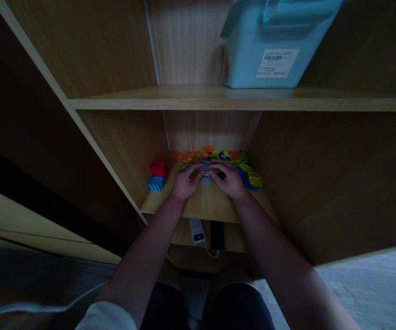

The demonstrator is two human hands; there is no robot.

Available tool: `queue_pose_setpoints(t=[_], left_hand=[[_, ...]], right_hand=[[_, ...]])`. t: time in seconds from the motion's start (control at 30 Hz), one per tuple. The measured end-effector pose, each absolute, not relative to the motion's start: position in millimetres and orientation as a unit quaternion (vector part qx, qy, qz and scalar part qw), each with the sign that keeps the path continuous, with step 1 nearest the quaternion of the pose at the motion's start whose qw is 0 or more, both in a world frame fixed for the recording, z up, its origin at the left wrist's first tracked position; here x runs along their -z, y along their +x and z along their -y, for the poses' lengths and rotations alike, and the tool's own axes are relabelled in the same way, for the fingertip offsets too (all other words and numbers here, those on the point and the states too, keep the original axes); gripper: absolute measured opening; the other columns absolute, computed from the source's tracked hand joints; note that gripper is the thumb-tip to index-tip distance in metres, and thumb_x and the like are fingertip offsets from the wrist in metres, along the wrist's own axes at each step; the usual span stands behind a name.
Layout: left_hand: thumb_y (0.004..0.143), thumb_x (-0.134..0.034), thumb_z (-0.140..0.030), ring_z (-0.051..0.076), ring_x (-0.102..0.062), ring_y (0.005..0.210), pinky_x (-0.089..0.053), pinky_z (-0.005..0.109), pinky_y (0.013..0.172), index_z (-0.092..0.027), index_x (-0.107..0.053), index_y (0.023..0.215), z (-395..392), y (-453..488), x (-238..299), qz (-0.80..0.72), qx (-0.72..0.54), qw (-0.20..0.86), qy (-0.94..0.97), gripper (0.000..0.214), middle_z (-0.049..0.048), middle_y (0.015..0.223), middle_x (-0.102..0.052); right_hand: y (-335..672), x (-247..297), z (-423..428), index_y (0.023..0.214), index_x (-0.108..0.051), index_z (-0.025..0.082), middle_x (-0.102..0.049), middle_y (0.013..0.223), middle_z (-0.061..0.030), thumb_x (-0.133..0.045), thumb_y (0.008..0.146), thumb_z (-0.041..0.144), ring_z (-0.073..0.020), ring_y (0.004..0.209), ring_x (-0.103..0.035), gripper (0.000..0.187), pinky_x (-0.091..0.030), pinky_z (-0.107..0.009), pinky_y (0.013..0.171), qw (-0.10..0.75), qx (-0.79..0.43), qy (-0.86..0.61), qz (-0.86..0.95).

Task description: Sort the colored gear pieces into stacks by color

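Note:
My left hand (186,179) and my right hand (229,178) meet over the middle shelf board. Between their fingertips is a small stack of grey toothed pieces (206,179), gripped from both sides, with thumbs near and fingers behind. Parts of the grey pieces are covered by my fingers. To the left stand a red toothed block (158,168) and a blue toothed block (156,183), close together. Behind my hands lies a row of loose orange toothed pieces (187,157). Beside my right hand is a pile of yellow toothed pieces (254,178) mixed with green and blue ones.
A light blue plastic box (253,41) with a label stands on the upper shelf (191,97). Wooden side walls close in the middle compartment. Below, a white device (197,230) with a cable lies by a dark flat object (217,234).

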State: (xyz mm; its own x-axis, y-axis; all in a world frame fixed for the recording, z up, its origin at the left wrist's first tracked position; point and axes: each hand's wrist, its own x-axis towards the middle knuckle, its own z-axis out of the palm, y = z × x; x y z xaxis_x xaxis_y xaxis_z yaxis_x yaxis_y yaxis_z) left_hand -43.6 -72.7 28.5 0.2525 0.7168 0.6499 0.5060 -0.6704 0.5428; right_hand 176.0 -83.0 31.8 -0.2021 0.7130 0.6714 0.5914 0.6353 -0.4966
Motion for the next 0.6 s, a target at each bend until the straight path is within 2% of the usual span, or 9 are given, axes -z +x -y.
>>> queue_pose_setpoints(t=[0.17,0.33,0.47,0.6], left_hand=[[0.103,-0.065,-0.031,0.023,-0.07,0.127,-0.055,0.041,0.115,-0.024,-0.07,0.131,70,-42,-26,-0.366,-0.483,0.131,0.785,0.029,0.0092,0.13,-0.077],[0.093,-0.07,-0.015,0.024,-0.062,0.142,-0.046,0.044,0.126,-0.021,-0.057,0.144,62,-46,-16,-0.359,-0.482,0.18,0.779,0.053,0.0139,0.149,-0.066],[0.085,-0.076,-0.011,0.028,-0.059,0.147,-0.044,0.049,0.128,-0.02,-0.055,0.145,53,-50,-8,-0.384,-0.432,0.226,0.784,0.064,0.016,0.153,-0.064],[0.087,-0.078,-0.014,0.028,-0.061,0.144,-0.045,0.048,0.127,-0.02,-0.058,0.144,54,-49,-10,-0.393,-0.43,0.229,0.78,0.062,0.0153,0.151,-0.065]], right_hand=[[178,-29,79,0.112,-0.076,0.03,-0.077,0.13,-0.0056,-0.067,0.102,0.043,-0.024,0.128,-0.07,0.019,-0.054,-0.044,0.116,0.491,-0.095,-0.404,0.766],[181,-23,74,0.11,-0.075,0.029,-0.08,0.117,-0.0047,-0.073,0.098,0.043,-0.0241,0.115,-0.074,0.019,-0.057,-0.043,0.108,0.472,-0.107,-0.412,0.772],[185,-19,72,0.109,-0.074,0.029,-0.081,0.117,-0.0051,-0.074,0.096,0.044,-0.025,0.115,-0.074,0.02,-0.056,-0.044,0.109,0.454,-0.12,-0.429,0.772],[186,-18,71,0.109,-0.074,0.029,-0.08,0.12,-0.005,-0.074,0.095,0.046,-0.025,0.118,-0.074,0.022,-0.056,-0.045,0.11,0.464,-0.134,-0.432,0.762]])
